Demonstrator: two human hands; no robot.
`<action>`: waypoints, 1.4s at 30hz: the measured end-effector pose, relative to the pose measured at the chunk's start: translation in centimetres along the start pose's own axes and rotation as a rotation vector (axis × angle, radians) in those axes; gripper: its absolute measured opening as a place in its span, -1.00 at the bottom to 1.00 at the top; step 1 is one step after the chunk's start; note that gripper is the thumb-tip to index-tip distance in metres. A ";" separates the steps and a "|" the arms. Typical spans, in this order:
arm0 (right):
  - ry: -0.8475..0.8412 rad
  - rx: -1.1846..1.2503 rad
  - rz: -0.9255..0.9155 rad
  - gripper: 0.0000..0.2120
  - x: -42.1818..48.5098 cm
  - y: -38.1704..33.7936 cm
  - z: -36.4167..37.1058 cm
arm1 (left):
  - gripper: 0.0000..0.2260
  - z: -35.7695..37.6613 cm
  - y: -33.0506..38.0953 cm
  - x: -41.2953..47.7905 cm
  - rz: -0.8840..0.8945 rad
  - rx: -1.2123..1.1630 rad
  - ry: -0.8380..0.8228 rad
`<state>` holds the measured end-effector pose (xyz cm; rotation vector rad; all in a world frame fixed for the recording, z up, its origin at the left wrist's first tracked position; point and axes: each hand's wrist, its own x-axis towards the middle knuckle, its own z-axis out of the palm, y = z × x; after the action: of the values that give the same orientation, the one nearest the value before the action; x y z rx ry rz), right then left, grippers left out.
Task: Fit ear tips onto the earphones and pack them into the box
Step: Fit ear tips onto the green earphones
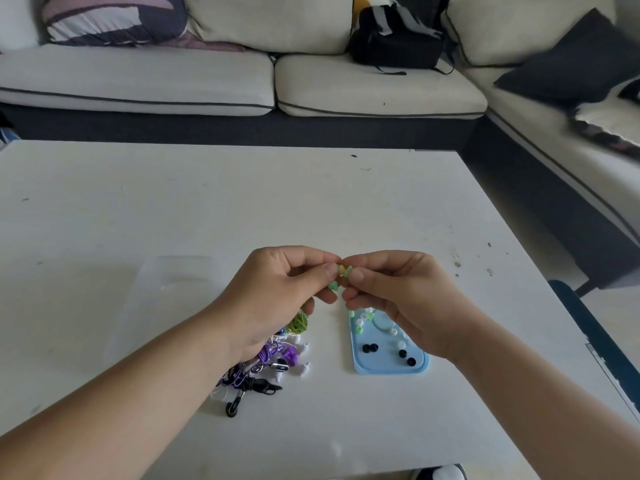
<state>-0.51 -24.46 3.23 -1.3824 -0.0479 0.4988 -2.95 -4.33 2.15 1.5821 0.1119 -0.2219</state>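
Note:
My left hand (282, 289) and my right hand (398, 292) meet above the white table (207, 209). Between their fingertips they pinch a small green earbud (334, 285) and a pale yellow-green ear tip (344, 270). The green cable (298, 323) hangs coiled below my left hand. Under my left wrist lies a tangle of purple, white and black earphones (273, 362). A light blue tray (389, 367) under my right hand holds several loose ear tips, black, white and green. A clear plastic box (173, 289) lies faintly visible at the left.
A white sofa (207, 81) runs behind the table and along the right side, with cushions and a black bag (394, 39) on it. The table's right edge is close to the tray. A shoe (440, 474) shows at the bottom edge.

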 end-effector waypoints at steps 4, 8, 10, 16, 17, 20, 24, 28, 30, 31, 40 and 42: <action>-0.006 0.003 -0.019 -0.81 0.2 0.2 0.1 | -0.89 -0.2 0.0 0.0 -0.003 -0.003 0.002; -0.023 0.011 -0.039 -0.82 0.4 0.1 0.3 | -0.88 -0.3 0.2 0.0 0.007 -0.029 0.007; -0.034 0.024 -0.041 -0.83 0.5 0.0 0.4 | -0.89 -0.4 0.3 0.0 0.015 -0.041 0.008; -0.067 -0.012 -0.037 -0.78 0.7 -0.2 0.2 | -0.89 -0.7 0.4 0.0 0.006 -0.064 -0.017; -0.064 -0.027 -0.050 -0.82 0.7 -0.2 0.1 | -0.89 -0.7 0.5 0.0 -0.007 -0.084 -0.023; -0.050 -0.090 -0.103 -0.84 0.8 -0.3 -0.1 | -0.88 -0.6 0.6 0.0 -0.049 -0.152 -0.039; -0.061 -0.085 -0.114 -0.86 0.7 -0.3 0.1 | -0.88 -0.7 0.6 0.0 -0.042 -0.120 -0.042; -0.062 -0.072 -0.086 -0.86 0.8 -0.1 0.2 | -0.89 -0.7 0.5 0.0 -0.039 -0.085 -0.038; -0.069 -0.061 -0.072 -0.86 0.8 -0.1 0.1 | -0.89 -0.6 0.6 0.0 -0.027 -0.068 -0.038; -0.071 -0.056 -0.068 -0.86 0.8 -0.1 0.0 | -0.89 -0.6 0.6 0.0 -0.021 -0.063 -0.043; -0.116 0.021 -0.015 -0.81 0.9 -0.3 -0.4 | -0.90 -0.8 1.1 -0.1 0.028 -0.021 -0.105; -0.124 0.033 -0.013 -0.84 0.9 -0.3 -0.4 | -0.90 -0.8 1.1 -0.2 0.036 -0.017 -0.101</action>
<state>0.56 -24.52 3.20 -1.3172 -0.1487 0.5713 -2.86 -3.54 3.28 1.5514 0.0070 -0.2715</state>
